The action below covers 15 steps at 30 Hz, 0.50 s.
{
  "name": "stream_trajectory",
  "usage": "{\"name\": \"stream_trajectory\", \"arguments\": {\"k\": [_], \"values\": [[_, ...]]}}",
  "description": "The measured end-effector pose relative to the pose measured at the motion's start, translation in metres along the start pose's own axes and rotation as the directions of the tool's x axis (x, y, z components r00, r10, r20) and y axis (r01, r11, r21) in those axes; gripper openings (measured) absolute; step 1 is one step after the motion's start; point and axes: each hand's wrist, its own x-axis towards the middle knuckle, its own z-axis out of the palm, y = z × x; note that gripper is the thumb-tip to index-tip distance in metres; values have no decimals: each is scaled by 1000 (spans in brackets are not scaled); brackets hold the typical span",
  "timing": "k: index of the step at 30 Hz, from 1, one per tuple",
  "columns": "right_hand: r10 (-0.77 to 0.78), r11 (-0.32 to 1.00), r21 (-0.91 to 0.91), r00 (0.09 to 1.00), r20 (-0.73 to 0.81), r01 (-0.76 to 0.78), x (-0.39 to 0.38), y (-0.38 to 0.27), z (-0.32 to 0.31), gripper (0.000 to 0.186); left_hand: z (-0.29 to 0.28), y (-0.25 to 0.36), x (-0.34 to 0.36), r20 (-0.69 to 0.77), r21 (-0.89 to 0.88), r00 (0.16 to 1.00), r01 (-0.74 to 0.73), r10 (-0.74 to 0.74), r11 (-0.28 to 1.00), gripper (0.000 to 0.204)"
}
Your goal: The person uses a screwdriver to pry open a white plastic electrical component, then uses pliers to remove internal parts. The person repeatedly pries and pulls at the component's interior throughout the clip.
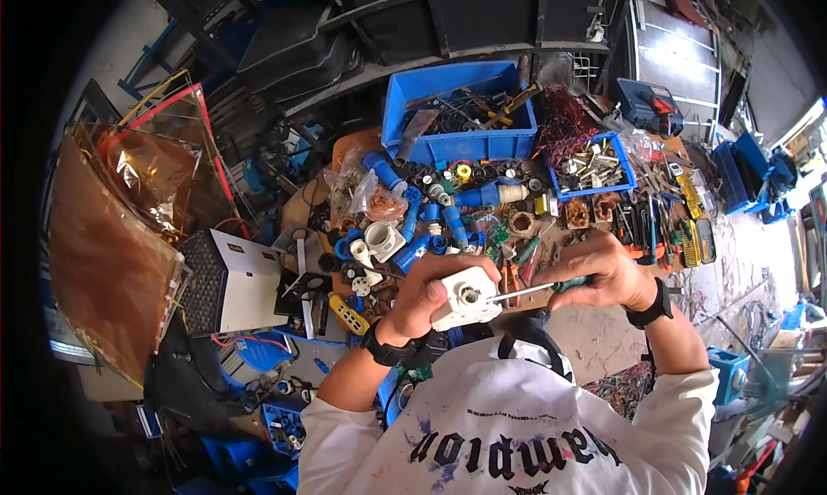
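My left hand (419, 298) grips a white square plastic fitting (466, 299) with a round opening in its face. In my right hand (600, 273) is a screwdriver (527, 292), its green handle mostly covered by my fingers. The metal shaft points left, and its tip meets the fitting near the edge of the round opening. Whether the tip sits in a screw is too small to tell. Both hands are above the near edge of the cluttered workbench.
A large blue crate (461, 142) of tools and a smaller blue tray (594, 187) of metal parts stand at the back. Blue connectors (452, 224) cover the middle. Several hand tools lie on the right. A yellow power strip (348, 315) is left of my left wrist.
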Motion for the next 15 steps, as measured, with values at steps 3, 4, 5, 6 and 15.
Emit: {"name": "stream_trajectory", "arguments": {"k": [3, 4, 5, 6, 15], "values": [[30, 999, 25, 999, 38, -31, -3, 2, 1, 34, 1, -6, -2, 1, -5, 1000, 6, -6, 1000, 96], [24, 999, 39, 999, 26, -25, -4, 4, 2, 34, 0, -14, -3, -5, -48, 1000, -9, 9, 999, 91], [23, 999, 48, 1000, 11, -23, -7, 7, 3, 34, 0, -23, -2, -5, -95, 1000, -25, 25, 995, 87], [23, 998, 55, 1000, -6, -22, -9, 11, 4, 33, 2, -29, -2, -3, -142, 999, -40, 40, 989, 82], [160, 970, 166, 979, 125, -180, -14, 28, 17, 34, -5, -75, -24, -79, -290, 992, 73, -100, 954, 91]]}}
